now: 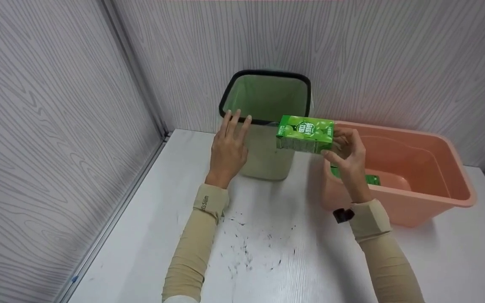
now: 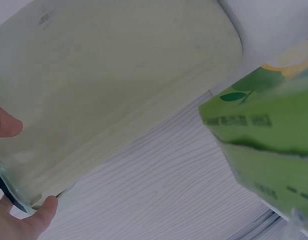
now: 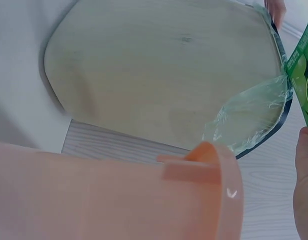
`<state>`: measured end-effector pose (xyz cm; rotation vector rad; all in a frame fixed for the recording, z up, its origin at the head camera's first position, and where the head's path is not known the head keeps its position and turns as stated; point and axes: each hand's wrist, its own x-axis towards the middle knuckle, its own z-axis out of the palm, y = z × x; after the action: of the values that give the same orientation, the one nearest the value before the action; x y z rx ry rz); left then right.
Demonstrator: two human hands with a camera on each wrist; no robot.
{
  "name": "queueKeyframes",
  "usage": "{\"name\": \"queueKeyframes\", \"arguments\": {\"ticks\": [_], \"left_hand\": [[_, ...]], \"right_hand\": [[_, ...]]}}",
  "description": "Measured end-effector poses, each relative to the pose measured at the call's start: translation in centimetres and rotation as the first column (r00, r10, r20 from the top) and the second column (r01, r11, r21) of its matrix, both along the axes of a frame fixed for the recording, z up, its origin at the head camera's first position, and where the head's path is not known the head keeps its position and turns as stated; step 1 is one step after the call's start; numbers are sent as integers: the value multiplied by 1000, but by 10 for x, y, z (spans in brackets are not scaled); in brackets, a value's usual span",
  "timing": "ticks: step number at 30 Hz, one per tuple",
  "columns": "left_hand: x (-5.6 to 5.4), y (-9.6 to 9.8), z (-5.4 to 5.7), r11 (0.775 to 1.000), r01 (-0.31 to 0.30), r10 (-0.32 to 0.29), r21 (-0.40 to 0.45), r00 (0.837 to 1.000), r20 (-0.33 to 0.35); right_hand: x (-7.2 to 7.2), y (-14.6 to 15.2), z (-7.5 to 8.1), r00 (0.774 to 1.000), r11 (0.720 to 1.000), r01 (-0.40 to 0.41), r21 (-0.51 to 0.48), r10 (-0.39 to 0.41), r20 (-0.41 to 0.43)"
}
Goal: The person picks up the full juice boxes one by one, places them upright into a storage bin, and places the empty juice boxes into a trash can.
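Note:
My right hand grips the right end of a green drink carton with fruit pictures, thumb at the front and fingers behind. The carton lies level, in front of the near right rim of a pale green trash bin. In the left wrist view the carton shows large and close at the right. Fairly straight fingers of my left hand rest at the bin's black rim, on its near left corner. A thin clear green bag hangs over the rim in the right wrist view.
A pink plastic tub stands right of the bin, with green cartons low inside its left end. Dark scuff marks spot the white table. Wood-patterned panels rise behind and at the left.

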<state>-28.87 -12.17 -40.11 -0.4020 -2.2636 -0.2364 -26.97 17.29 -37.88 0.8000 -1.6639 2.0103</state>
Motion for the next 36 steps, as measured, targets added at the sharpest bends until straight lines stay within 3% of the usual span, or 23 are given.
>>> {"name": "queueKeyframes", "arguments": {"ticks": [7, 23, 29, 36], "left_hand": [[0, 2, 0, 1000, -2, 2, 7, 1000, -12], [-1, 3, -1, 1000, 7, -6, 21, 1000, -15], [1, 3, 0, 1000, -4, 4, 8, 1000, -14], [2, 3, -1, 1000, -17, 17, -6, 1000, -14]], "right_hand": [[-4, -3, 7, 1000, 999, 27, -21, -27, 2], [-28, -17, 14, 994, 995, 97, -34, -95, 61], [-35, -26, 19, 979, 985, 173, 9, -173, 105], [-39, -41, 29, 965, 960, 239, 146, -252, 74]]}}
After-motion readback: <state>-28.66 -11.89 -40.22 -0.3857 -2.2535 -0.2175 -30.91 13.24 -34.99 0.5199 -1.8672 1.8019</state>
